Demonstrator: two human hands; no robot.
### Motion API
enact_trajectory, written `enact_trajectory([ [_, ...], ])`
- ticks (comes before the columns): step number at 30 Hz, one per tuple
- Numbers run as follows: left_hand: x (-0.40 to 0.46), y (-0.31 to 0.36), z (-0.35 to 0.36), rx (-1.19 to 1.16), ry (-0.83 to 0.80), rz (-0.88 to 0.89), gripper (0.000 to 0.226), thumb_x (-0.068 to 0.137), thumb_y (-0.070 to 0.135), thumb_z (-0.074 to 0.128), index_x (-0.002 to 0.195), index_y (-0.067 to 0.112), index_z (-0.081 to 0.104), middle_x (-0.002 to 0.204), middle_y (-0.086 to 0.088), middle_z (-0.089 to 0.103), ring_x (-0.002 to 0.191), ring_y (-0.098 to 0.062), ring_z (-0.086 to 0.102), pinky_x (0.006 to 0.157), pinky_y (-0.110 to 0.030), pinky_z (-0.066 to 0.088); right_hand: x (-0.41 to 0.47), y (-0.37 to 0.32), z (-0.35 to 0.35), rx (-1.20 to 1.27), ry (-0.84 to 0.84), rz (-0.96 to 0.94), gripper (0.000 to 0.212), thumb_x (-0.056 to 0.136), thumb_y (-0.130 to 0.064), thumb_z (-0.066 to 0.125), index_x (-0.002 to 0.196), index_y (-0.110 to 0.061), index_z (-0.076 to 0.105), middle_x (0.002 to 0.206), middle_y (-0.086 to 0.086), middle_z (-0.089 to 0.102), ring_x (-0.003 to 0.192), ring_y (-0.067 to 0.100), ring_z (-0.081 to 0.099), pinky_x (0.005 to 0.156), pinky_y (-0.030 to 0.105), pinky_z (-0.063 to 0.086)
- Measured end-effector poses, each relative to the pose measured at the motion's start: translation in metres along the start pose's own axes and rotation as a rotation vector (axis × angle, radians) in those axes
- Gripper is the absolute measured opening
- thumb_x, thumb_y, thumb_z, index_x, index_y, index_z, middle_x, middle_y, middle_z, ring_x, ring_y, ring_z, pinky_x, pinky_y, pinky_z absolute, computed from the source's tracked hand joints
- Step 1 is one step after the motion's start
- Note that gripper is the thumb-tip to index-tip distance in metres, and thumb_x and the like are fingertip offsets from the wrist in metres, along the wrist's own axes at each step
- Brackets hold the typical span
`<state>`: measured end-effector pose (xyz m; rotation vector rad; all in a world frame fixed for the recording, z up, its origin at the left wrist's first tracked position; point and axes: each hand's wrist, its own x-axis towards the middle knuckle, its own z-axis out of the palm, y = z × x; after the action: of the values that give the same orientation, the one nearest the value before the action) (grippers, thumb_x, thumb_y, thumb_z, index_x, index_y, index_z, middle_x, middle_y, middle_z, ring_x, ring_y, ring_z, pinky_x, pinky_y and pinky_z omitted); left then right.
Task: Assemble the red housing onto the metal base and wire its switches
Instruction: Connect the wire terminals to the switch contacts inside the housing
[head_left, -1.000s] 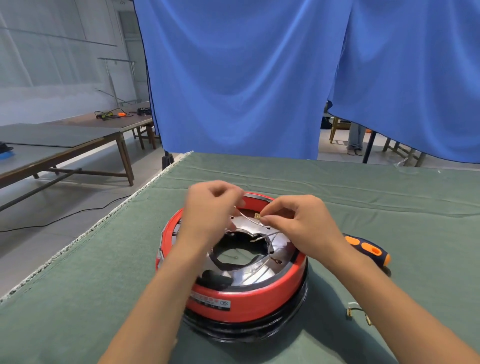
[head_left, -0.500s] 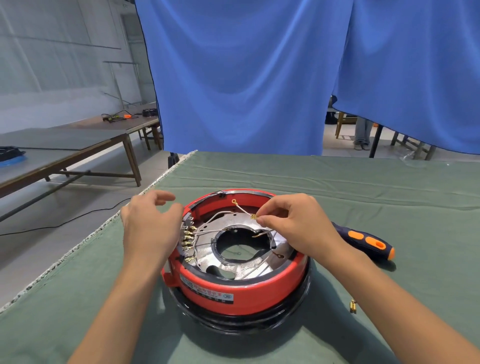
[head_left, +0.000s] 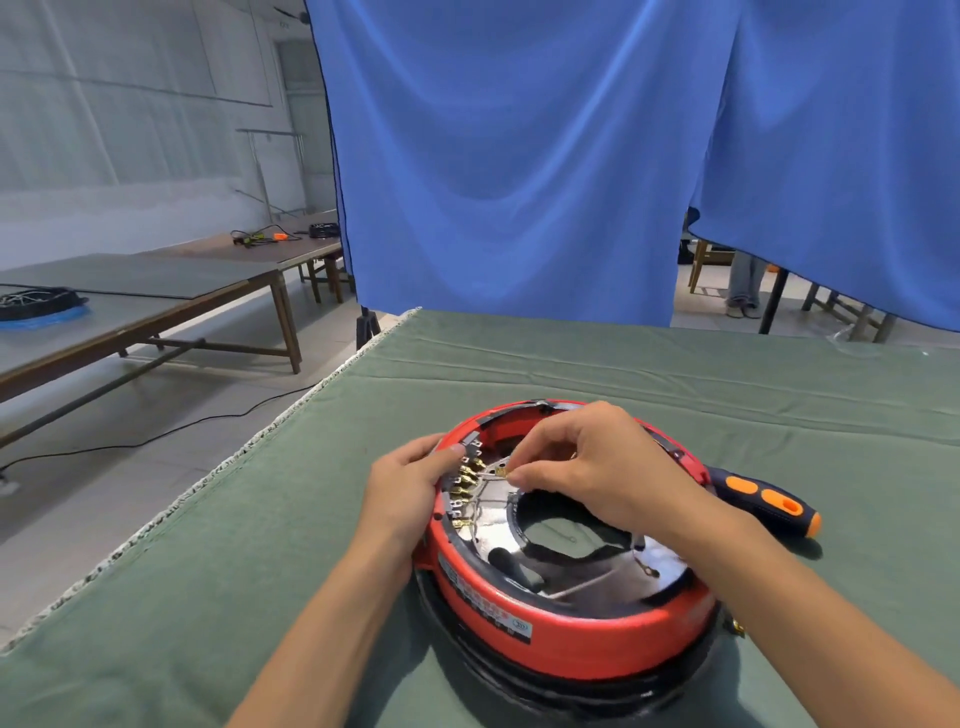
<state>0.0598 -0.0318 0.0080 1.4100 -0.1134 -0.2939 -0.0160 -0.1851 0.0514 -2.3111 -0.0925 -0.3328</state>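
At 6 o'clock on the green worktop (head_left: 675, 374) the red housing (head_left: 571, 639) sits over the metal base (head_left: 587, 569), so seating looks done. Wiring is under way: brass terminals (head_left: 464, 486) line the inner wall at 9 o'clock, most with wires on; a loose ring-lug wire (head_left: 641, 569) lies on the plate at 4 o'clock, unconnected. Left hand (head_left: 402, 491) grips the housing rim at 9 o'clock, thumb on top. Right hand (head_left: 592, 473) pinches a small brass connector (head_left: 501, 471) just beside the terminals. Screwdriver (head_left: 763, 501) lies at 3 o'clock, untouched. Hidden: the switches themselves, the far inner wall under the right hand, any screws. Small brass piece at 4 o'clock too small to identify.
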Motion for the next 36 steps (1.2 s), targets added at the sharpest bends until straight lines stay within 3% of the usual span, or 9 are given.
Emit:
enact_trajectory([
  [4, -0.001, -0.001, 0.007, -0.007, -0.098, -0.006, 0.013, 0.084, 0.002, 0.062, 0.087, 0.006, 0.074, 0.084, -0.019, 0.073, 0.070, -0.027, 0.066, 0.067, -0.033, 0.056, 0.005, -0.005, 0.006, -0.147, -0.133, 0.037, 0.002, 0.077, -0.023, 0.077, 0.075, -0.023, 0.075, 0.066, -0.013, 0.070, 0.064, 0.000, 0.063, 0.067, 0.022, 0.051],
  [9, 0.002, -0.002, 0.005, 0.002, -0.120, -0.003, 0.013, 0.085, 0.003, 0.062, 0.087, 0.008, 0.074, 0.087, -0.019, 0.073, 0.074, -0.029, 0.068, 0.075, -0.040, 0.056, 0.007, -0.007, 0.014, -0.264, -0.228, 0.110, 0.003, 0.077, -0.026, 0.076, 0.078, -0.024, 0.076, 0.073, -0.008, 0.073, 0.072, 0.004, 0.066, 0.076, 0.034, 0.055],
  [12, 0.002, -0.002, 0.007, -0.004, -0.122, 0.004, 0.014, 0.085, 0.002, 0.062, 0.083, 0.009, 0.074, 0.083, -0.018, 0.073, 0.072, -0.029, 0.067, 0.076, -0.041, 0.055, 0.007, -0.006, 0.020, -0.300, -0.215, 0.115, 0.005, 0.076, -0.026, 0.076, 0.080, -0.024, 0.076, 0.079, -0.008, 0.074, 0.078, 0.007, 0.066, 0.078, 0.035, 0.054],
  [19, 0.001, -0.003, 0.006, -0.006, -0.123, 0.023, 0.015, 0.085, 0.002, 0.062, 0.082, 0.011, 0.074, 0.079, -0.014, 0.074, 0.066, -0.025, 0.068, 0.068, -0.036, 0.056, 0.002, -0.002, 0.022, -0.247, -0.143, 0.104, 0.003, 0.077, -0.026, 0.075, 0.073, -0.026, 0.075, 0.070, -0.010, 0.071, 0.069, 0.003, 0.063, 0.074, 0.034, 0.054],
  [36, 0.001, -0.004, 0.007, -0.002, -0.116, 0.035, 0.014, 0.084, 0.002, 0.061, 0.084, 0.009, 0.073, 0.080, -0.015, 0.073, 0.069, -0.026, 0.068, 0.072, -0.038, 0.055, -0.001, -0.004, 0.024, -0.208, -0.131, 0.084, 0.002, 0.079, -0.024, 0.074, 0.079, -0.023, 0.076, 0.069, -0.009, 0.071, 0.064, 0.001, 0.062, 0.069, 0.028, 0.053],
])
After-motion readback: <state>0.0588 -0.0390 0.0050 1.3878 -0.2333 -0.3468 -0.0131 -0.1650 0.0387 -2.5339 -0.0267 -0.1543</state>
